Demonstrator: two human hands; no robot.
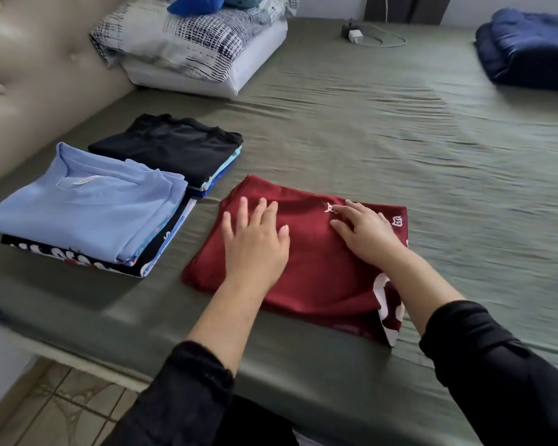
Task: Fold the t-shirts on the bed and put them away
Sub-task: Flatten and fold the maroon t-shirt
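Single head-worn view, wide-angle. Looks forward and down from bed's near edge across green sheet (400, 130). Close on both forearms and folded maroon t-shirt (319, 272); headboard (29, 75) at left, pillows (190, 43) far left, floor tiles (62, 397) bottom left. Far corners soft, probably lens blur. No second view.

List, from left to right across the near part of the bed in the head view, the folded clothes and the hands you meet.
Light blue shirt stack → left hand flat on the maroon shirt → right hand, also resting on it.
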